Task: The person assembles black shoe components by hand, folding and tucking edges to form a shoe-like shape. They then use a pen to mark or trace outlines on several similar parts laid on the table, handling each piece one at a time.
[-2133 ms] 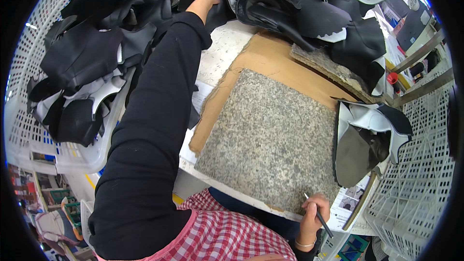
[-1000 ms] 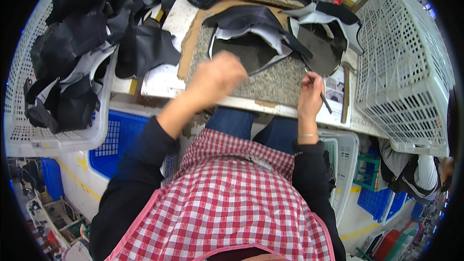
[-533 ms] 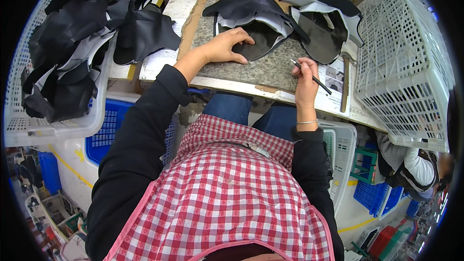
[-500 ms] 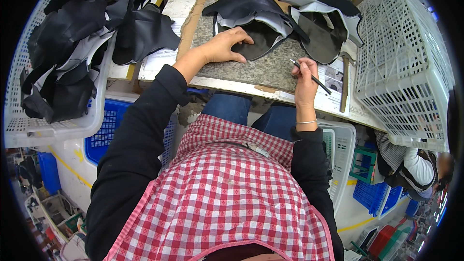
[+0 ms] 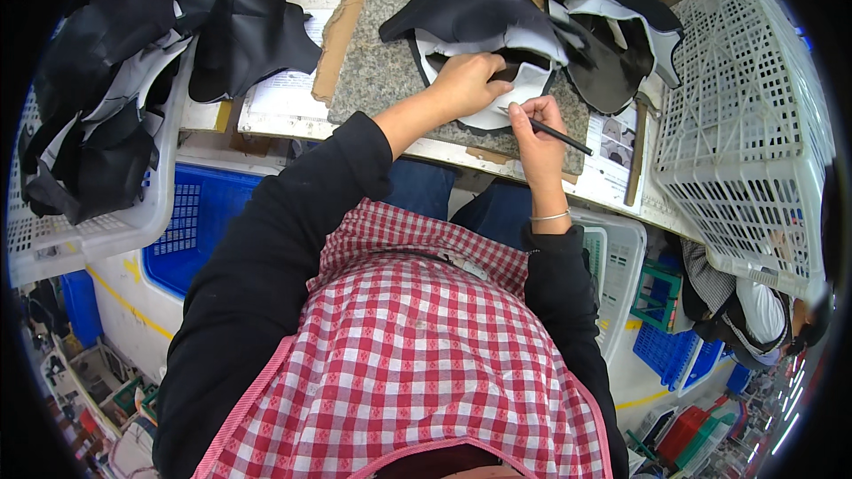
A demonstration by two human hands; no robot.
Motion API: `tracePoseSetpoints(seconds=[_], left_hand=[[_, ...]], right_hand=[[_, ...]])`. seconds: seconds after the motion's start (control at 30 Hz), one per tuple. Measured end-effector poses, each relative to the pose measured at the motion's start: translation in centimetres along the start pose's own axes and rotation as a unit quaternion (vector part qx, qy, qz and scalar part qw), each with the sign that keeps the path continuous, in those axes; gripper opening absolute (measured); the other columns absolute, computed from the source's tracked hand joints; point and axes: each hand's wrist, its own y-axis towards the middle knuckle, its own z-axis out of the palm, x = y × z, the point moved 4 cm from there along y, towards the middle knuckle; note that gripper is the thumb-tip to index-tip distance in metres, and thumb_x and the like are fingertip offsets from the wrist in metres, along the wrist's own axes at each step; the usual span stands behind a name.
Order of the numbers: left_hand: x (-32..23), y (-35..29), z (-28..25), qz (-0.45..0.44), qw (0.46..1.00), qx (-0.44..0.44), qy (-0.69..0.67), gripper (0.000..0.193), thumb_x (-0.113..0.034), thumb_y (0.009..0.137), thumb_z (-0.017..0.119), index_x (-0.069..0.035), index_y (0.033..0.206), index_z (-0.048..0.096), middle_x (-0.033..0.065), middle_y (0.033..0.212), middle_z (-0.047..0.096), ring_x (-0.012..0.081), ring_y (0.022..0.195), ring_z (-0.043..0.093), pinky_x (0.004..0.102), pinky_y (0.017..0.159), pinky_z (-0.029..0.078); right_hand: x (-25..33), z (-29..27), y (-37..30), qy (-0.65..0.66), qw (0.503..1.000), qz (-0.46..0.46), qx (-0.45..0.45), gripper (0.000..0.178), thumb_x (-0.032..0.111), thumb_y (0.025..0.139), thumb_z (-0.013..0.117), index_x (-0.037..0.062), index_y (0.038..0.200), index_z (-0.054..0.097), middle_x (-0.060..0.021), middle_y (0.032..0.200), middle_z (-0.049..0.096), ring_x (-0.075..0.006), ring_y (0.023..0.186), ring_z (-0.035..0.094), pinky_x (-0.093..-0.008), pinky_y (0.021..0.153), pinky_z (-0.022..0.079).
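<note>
My left hand bends over the mouth of the black leathery, white-lined curved piece on the speckled grey stone slab; whether its fingers pinch, I cannot tell. My right hand grips a slim black pen, tip leftward.

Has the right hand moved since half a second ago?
Yes, left: the right hand is farther from the hammer, and its pen-like tool now has its tip at the white lining.
</note>
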Motion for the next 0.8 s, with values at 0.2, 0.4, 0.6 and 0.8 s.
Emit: tracePoseSetpoints(seconds=[0.2, 0.4, 0.6, 0.8], left_hand=[[1.1, 0.0, 0.6, 0.02, 0.998, -0.04, -0.044, 0.034, -0.031, 0.086, 0.079, 0.0, 0.096, 0.07, 0.0203, 0.088, 0.071, 0.0404, 0.082, 0.069, 0.0447, 0.07, 0.052], [0.8, 0.1, 0.4, 0.021, 0.997, -0.041, -0.058, 0.034, -0.031, 0.085, 0.08, 0.0, 0.093, 0.068, 0.0198, 0.086, 0.07, 0.0397, 0.08, 0.069, 0.0445, 0.068, 0.051], [1.2, -0.2, 0.8, 0.021, 0.997, -0.042, -0.063, 0.033, -0.03, 0.085, 0.08, 0.0, 0.094, 0.069, 0.0191, 0.087, 0.07, 0.0382, 0.08, 0.069, 0.0433, 0.068, 0.052], [0.3, -0.3, 0.0, -0.019, 0.999, -0.012, -0.049, 0.033, -0.028, 0.086, 0.08, 0.001, 0.097, 0.069, 0.0169, 0.083, 0.069, 0.0348, 0.073, 0.067, 0.0402, 0.068, 0.053]], right_hand=[[-0.2, -0.3, -0.3, -0.168, 0.985, -0.016, -0.024, 0.026, 0.016, 0.095, 0.075, 0.0057, 0.081, 0.055, 0.0049, 0.07, 0.053, -0.0042, 0.065, 0.043, -0.0234, 0.058, 0.037], [-0.4, 0.1, 0.2, -0.245, 0.967, -0.06, -0.033, 0.028, 0.017, 0.093, 0.075, 0.0043, 0.079, 0.055, -0.0017, 0.066, 0.057, -0.0088, 0.061, 0.049, -0.0284, 0.057, 0.043], [-0.6, 0.0, 0.2, -0.216, 0.976, -0.015, -0.003, 0.027, 0.017, 0.092, 0.075, 0.0041, 0.079, 0.054, -0.0036, 0.064, 0.058, -0.011, 0.059, 0.051, -0.0305, 0.056, 0.045], [-1.0, -0.7, -0.1, -0.188, 0.982, -0.017, -0.013, 0.026, 0.015, 0.093, 0.074, 0.0042, 0.079, 0.054, -0.0009, 0.067, 0.057, -0.0085, 0.064, 0.049, -0.0288, 0.059, 0.044]])
